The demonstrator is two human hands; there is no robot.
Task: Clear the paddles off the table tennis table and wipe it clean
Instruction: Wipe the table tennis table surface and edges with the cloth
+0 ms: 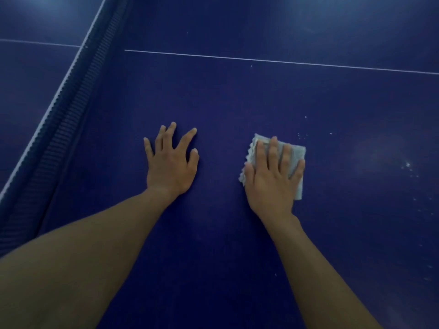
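Note:
The dark blue table tennis table (237,96) fills the view. My right hand (273,176) lies flat with straight fingers on a folded pale grey cloth (295,154), pressing it onto the surface right of centre. My left hand (171,162) rests flat on the bare table to the left of the cloth, fingers spread. No paddle is in view.
The net (69,110) runs diagonally along the left, with the other half of the table beyond it. A thin white centre line (285,61) crosses the table farther out. White specks and smudges (408,166) dot the surface to the right of the cloth.

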